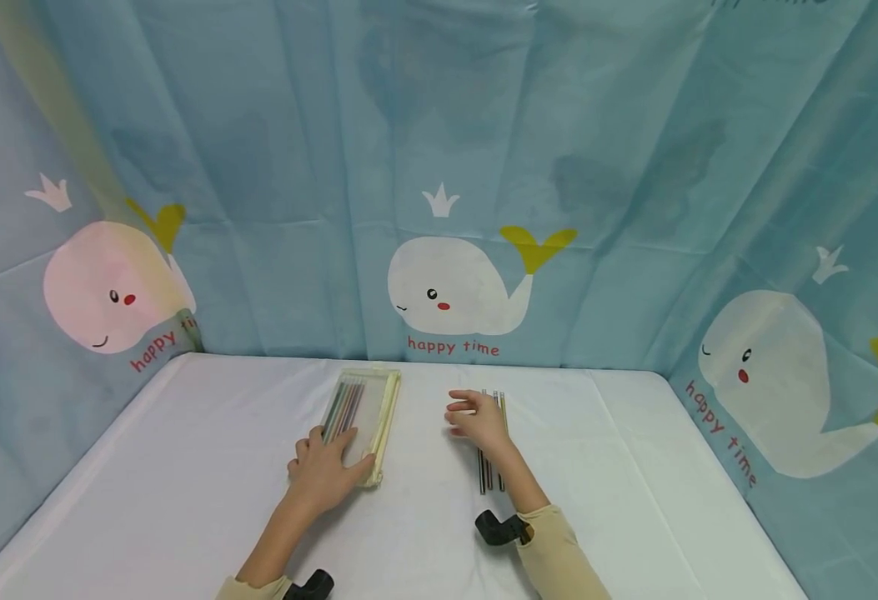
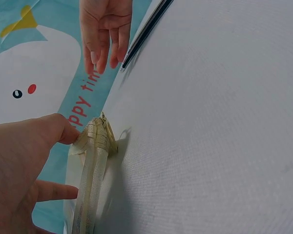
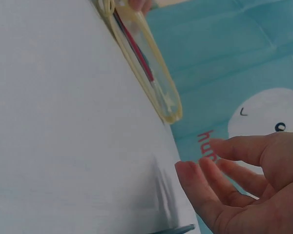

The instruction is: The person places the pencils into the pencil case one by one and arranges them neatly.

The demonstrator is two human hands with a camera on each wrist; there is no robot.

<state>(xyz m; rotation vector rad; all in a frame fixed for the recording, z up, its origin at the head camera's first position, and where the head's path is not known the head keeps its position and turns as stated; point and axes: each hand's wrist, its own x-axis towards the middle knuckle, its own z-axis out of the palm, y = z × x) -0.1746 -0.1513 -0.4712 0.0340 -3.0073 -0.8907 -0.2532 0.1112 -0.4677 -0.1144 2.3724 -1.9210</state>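
A transparent pencil case (image 1: 368,417) with a pale yellow zipper edge lies on the table, several coloured pencils (image 1: 344,404) inside it. Across its near end rests my left hand (image 1: 323,473), fingers spread. In the left wrist view, the thumb (image 2: 63,129) touches the case at the zipper's end. My right hand (image 1: 481,419) hovers above three dark pencils (image 1: 481,479), holding nothing. Its fingers (image 3: 198,187) are loosely bent and point toward the case. The hand and forearm hide part of these pencils, which lie side by side, pointing away from me.
A white cloth (image 1: 604,483) covers the table. Behind and at both sides hangs a blue curtain (image 1: 273,167) printed with whales. Black wrist mounts (image 1: 500,528) stick out at both sleeves.
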